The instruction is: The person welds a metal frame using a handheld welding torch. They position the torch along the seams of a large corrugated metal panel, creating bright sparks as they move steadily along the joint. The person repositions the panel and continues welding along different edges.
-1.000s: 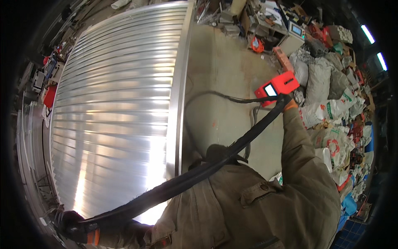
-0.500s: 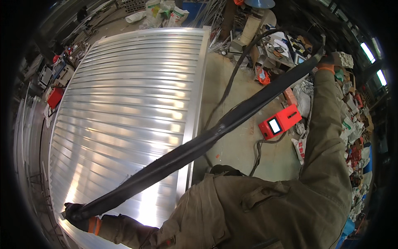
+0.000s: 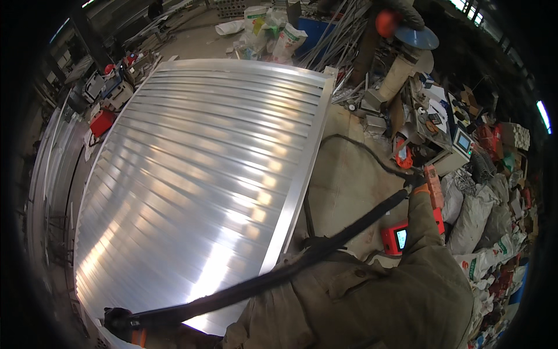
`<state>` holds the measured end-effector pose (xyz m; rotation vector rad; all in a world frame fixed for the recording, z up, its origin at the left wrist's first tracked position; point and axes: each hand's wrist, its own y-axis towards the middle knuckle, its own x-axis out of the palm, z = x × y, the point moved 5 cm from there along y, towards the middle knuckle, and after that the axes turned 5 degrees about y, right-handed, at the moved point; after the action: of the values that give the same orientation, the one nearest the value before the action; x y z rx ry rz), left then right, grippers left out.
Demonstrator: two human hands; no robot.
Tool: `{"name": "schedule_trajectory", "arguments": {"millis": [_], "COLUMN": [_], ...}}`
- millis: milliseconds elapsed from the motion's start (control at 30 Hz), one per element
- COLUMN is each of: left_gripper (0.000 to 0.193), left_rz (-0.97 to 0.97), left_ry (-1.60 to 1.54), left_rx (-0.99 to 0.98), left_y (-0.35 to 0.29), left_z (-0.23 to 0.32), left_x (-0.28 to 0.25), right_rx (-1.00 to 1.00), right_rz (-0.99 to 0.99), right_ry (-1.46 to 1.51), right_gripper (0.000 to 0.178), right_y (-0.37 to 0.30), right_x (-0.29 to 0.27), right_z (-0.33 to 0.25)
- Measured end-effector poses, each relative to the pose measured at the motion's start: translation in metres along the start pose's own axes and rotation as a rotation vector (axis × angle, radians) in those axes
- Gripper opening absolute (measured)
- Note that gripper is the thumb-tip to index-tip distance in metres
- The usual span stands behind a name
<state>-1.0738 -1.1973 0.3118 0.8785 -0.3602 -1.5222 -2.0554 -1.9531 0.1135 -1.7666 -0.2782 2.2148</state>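
Observation:
A thick black sheathed cable [image 3: 279,278] stretches in front of me from lower left to the right. My left hand [image 3: 118,320], in a dark glove with an orange cuff, is closed around its end beside the panel's lower left corner. At the other side, my right hand [image 3: 415,181], gloved alike, grips the cable with the arm stretched out. Beyond that hand, a thinner dark length of cable loops back over the floor toward the panel. Below the cable lies a large slatted metal panel [image 3: 197,145], silvery and shiny. Small details of both grips are hidden by the gloves.
A red box with a small lit screen [image 3: 395,238] stands on the floor, partly behind my right arm. Farther right are a cabinet with a screen [image 3: 462,142] and piled sacks [image 3: 474,215]. Metal strips [image 3: 337,43] lean at the back; a red case [image 3: 102,123] sits left.
My right hand has come down and inward with the cable, which now hangs lower and closer to my body. The view has shifted, and my left hand still holds its end.

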Motion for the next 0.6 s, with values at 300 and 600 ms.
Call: {"name": "schedule_trajectory", "arguments": {"millis": [300, 600], "left_gripper": [0.021, 0.013], "left_rz": [-0.068, 0.099], "left_ry": [-0.193, -1.375], "left_rx": [-0.019, -0.704], "left_y": [0.017, -0.061], "left_z": [0.009, 0.078], "left_x": [0.096, 0.261], "right_rx": [-0.085, -0.09], "right_rz": [-0.179, -0.305], "right_ry": [-0.151, -0.188], "right_gripper": [0.057, 0.068], "right_y": [0.037, 0.313], "right_x": [0.131, -0.022], "right_z": [0.03, -0.05]}}
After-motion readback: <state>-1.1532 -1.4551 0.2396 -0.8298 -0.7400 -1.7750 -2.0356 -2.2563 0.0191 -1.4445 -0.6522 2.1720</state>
